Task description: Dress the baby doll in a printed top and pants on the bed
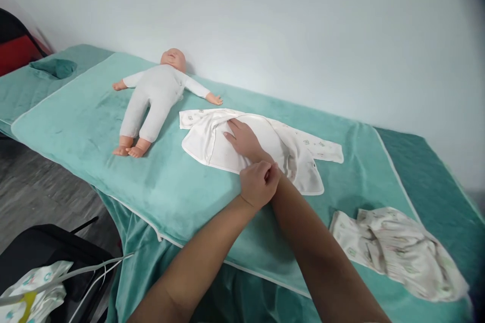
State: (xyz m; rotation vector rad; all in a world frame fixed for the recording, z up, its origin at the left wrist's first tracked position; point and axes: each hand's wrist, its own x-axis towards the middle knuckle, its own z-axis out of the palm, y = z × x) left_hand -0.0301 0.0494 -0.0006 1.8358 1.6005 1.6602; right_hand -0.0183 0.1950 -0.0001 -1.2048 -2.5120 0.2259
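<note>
A white baby shirt [261, 128] with small prints on its sleeves lies spread open on the teal bed cover. My right hand [244, 139] rests on its inner side, palm down, with the fingers stretched out. Curled into a loose fist, my left hand [259, 184] is at my right wrist, just below the shirt's lower edge. Nothing shows inside that fist. To the left, a baby doll [155, 91] in a white bodysuit lies on its back, its arms spread, one hand close to the shirt's sleeve.
A crumpled printed cloth [401, 250] lies on the bed [162, 192] at the lower right. The white wall [265, 25] stands behind the bed. At lower left are a black chair [49, 242], a patterned diaper pack [38, 287] and pale cables [91, 267].
</note>
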